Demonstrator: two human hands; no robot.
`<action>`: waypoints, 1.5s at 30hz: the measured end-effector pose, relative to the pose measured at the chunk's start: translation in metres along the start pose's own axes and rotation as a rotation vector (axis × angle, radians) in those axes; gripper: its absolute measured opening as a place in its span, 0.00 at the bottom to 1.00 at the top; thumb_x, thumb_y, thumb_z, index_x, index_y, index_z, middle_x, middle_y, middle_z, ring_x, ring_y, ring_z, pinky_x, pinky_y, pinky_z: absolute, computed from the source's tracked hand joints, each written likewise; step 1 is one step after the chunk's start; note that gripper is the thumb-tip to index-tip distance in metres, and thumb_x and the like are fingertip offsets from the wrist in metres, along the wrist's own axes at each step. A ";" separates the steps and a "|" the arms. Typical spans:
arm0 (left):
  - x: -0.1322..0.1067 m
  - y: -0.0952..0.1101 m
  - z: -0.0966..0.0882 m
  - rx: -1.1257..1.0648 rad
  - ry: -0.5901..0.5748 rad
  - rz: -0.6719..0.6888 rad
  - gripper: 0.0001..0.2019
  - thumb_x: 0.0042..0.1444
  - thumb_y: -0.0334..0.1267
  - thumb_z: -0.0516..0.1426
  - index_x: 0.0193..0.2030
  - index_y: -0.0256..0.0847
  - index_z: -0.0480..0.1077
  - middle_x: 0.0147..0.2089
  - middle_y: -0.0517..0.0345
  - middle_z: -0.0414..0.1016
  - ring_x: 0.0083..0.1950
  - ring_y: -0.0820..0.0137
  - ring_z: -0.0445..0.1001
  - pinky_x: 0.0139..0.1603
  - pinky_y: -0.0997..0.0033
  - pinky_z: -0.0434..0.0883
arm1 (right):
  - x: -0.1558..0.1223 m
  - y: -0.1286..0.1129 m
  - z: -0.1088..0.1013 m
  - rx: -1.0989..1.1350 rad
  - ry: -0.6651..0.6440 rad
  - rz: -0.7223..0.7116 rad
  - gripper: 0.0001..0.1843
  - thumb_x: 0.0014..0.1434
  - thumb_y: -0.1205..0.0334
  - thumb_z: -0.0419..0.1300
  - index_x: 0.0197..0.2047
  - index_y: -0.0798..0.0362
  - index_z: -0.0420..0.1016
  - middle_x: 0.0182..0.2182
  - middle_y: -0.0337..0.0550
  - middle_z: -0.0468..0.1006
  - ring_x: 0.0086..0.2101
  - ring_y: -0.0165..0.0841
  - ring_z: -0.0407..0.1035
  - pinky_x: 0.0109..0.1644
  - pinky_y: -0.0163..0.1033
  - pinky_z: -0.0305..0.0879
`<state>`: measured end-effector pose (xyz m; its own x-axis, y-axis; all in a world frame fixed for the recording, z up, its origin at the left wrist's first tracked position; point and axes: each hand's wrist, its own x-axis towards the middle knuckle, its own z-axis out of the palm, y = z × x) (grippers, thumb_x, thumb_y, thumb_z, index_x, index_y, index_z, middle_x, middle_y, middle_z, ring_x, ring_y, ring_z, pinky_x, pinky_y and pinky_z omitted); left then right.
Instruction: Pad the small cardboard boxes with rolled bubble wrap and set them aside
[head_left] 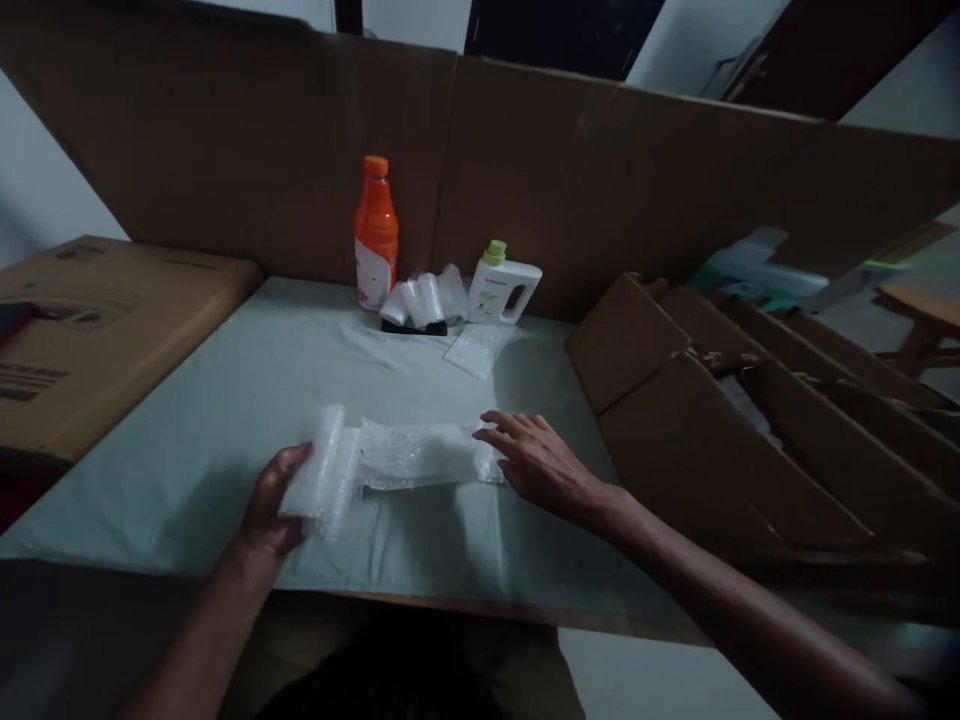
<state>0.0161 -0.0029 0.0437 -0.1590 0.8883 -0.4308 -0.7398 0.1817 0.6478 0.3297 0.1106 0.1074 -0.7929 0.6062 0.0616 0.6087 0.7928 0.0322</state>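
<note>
My left hand [274, 500] is closed round a bundle of clear bubble wrap [319, 480], holding it over the near left part of the table. A strip of bubble wrap [420, 455] stretches from beside that bundle toward the right. Whether strip and bundle are one piece I cannot tell. Over the strip's right end, my right hand [532, 460] has its fingers stretched out, palm down. The fingertips are at the wrap, but their contact with it is partly hidden.
An orange bottle [376, 235], several rolls of bubble wrap [424, 300] on a black object, a white jug [504, 288] and a flat bubble wrap piece [478, 348] stand or lie at the back. Cardboard boxes flank the table, a flat one [135, 320] left and open ones [705, 440] right.
</note>
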 end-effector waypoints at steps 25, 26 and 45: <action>0.088 0.042 0.062 0.818 -0.072 0.291 0.25 0.40 0.49 0.69 0.43 0.35 0.77 0.35 0.56 0.79 0.32 0.68 0.73 0.32 0.72 0.68 | 0.066 0.085 0.052 0.338 0.278 0.592 0.12 0.58 0.56 0.55 0.25 0.51 0.66 0.23 0.37 0.70 0.26 0.29 0.61 0.32 0.34 0.51; 0.107 0.051 0.072 0.789 -0.027 0.332 0.25 0.37 0.48 0.70 0.41 0.34 0.77 0.33 0.56 0.79 0.31 0.68 0.72 0.31 0.72 0.67 | 0.083 0.095 0.051 0.334 0.315 0.615 0.11 0.58 0.56 0.56 0.26 0.51 0.67 0.24 0.38 0.71 0.27 0.30 0.61 0.33 0.35 0.52; 0.217 0.091 0.184 0.799 -0.063 0.714 0.31 0.45 0.53 0.66 0.50 0.31 0.72 0.44 0.45 0.78 0.43 0.57 0.77 0.42 0.61 0.73 | 0.110 0.128 0.144 0.428 0.651 0.637 0.18 0.53 0.67 0.58 0.47 0.52 0.78 0.57 0.52 0.74 0.55 0.44 0.69 0.61 0.51 0.65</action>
<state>0.0348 0.2838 0.1252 -0.3347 0.9142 0.2284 0.1571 -0.1849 0.9701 0.3160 0.2881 -0.0253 -0.0748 0.8743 0.4796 0.7504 0.3661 -0.5504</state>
